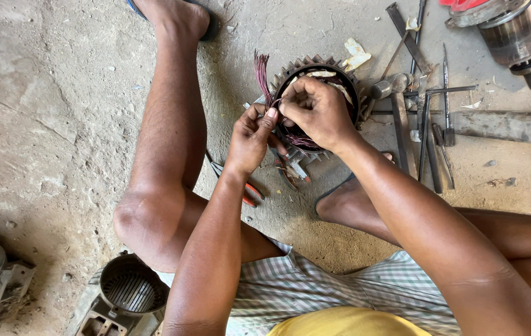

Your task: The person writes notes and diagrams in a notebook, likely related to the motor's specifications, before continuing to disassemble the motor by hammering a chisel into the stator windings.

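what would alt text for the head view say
Both hands, left hand and right hand, pinch reddish wire at a finned motor stator on a concrete floor. Metal tools lie to the right.

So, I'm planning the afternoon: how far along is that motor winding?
Partly done: reddish wire coils already sit inside the finned stator housing, and loose wire ends stick up at its rim. In hand: the left hand and right hand pinch strands together over the opening. Left: the rotor and end cover lie apart, unfitted.
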